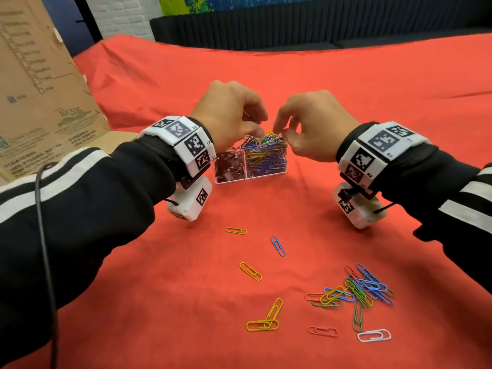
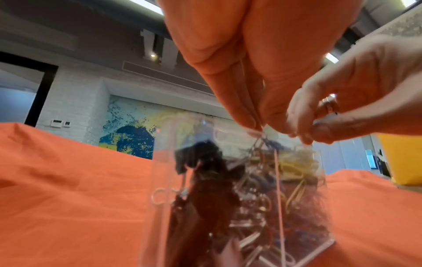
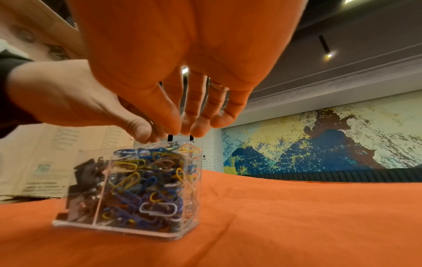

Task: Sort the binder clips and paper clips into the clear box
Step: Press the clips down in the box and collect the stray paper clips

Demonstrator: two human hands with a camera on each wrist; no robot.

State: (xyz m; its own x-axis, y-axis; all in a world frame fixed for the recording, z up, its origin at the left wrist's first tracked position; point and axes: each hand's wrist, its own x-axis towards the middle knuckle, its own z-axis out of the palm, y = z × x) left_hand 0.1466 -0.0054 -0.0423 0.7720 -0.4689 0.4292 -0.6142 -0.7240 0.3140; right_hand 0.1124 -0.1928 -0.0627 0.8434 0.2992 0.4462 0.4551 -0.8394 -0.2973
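Observation:
A clear two-part box point(image 1: 266, 174) stands mid-table on the red cloth. Its left part holds black binder clips point(image 1: 229, 166); its right part is heaped with coloured paper clips point(image 1: 266, 155). My left hand point(image 1: 257, 131) hovers over the heap, fingertips pinching a pale paper clip point(image 2: 256, 132) at the divider. My right hand point(image 1: 281, 132) pinches thumb against fingers on the clips at the top of the heap. Loose paper clips lie nearer me: a tangled pile point(image 1: 356, 291), a yellow one point(image 1: 235, 230), a blue one point(image 1: 277, 245) and a white one point(image 1: 374, 335).
A brown cardboard sheet point(image 1: 40, 89) leans at the left edge of the table. A dark ribbed bench point(image 1: 319, 27) runs behind the table. Red cloth point(image 1: 386, 107) lies bare around and behind the box.

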